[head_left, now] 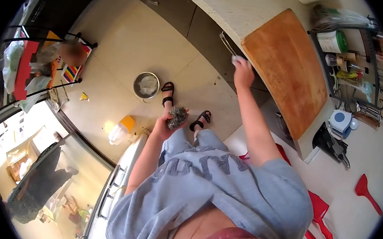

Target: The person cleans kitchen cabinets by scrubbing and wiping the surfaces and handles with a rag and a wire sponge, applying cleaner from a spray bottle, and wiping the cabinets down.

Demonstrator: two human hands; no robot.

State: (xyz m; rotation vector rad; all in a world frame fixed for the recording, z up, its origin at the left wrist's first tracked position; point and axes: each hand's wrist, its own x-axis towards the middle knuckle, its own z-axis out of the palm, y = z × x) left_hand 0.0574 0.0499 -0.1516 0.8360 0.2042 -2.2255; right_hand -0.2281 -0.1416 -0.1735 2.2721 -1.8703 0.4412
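Observation:
My left hand [161,127] is held low in front of my body, its fingers curled around a grey steel wool scrubber [178,117]. On the other side, my right arm reaches out to the dark cabinet front. My right hand [244,74] is closed on a small white wad [237,59], possibly cloth or tissue. That wad is at the lower end of a metal cabinet handle [226,44]; whether it touches the handle I cannot tell. A round metal bowl [135,89] rests on the floor by my feet, with something whitish and translucent in it.
A wooden cutting board [286,73] lies on the counter at right. Beyond it stand a black rack [332,69] of jars and a knife holder [327,140]. A bottle with a yellow top [127,123] is on the floor. Shelves [72,84] hold packets at left.

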